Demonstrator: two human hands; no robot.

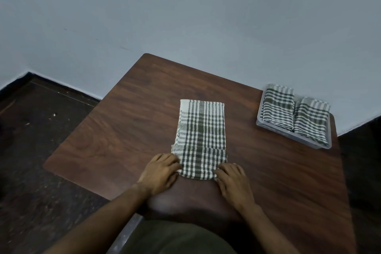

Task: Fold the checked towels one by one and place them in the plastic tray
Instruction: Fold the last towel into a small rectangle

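Note:
A green-and-white checked towel (pixel 201 132) lies folded into a long strip in the middle of the brown table (pixel 123 121). Its near end is turned up over itself. My left hand (pixel 161 171) pinches the near left corner of that end, and my right hand (pixel 232 179) pinches the near right corner. At the table's far right corner stands a clear plastic tray (pixel 268 125). Two folded checked towels lie side by side in it, one on the left (pixel 278 107) and one on the right (pixel 311 120).
The table stands in a corner against a pale blue wall (pixel 185 16). Dark floor (pixel 41 150) lies to the left and a dark gap to the right. My dark green clothing fills the bottom edge.

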